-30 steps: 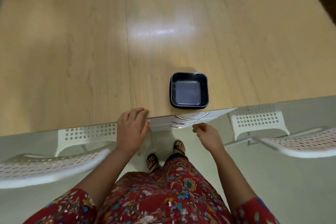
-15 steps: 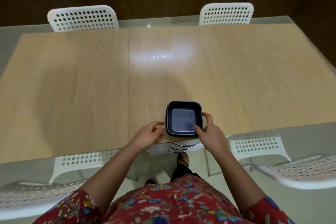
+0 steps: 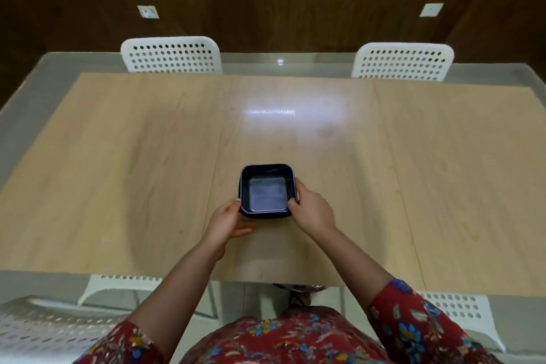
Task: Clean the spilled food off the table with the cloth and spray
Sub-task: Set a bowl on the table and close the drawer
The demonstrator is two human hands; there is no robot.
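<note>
Both your hands grip the dish. The right hand has its thumb over the right rim and its fingers along the side. The left hand holds the near-left corner, with fingers reaching beneath. The dish is over the middle of the table, toward the near edge. You cannot tell whether it rests on the top or is lifted. It appears empty.

Progress, as judged: cleaning has not begun. Cloth, spray and spill are not in view, so spraying and wiping remain.

Far chairs stand behind the table. Near chairs sit partly under its near edge. The dish occupies both hands, so set it down before reaching for anything.
</note>
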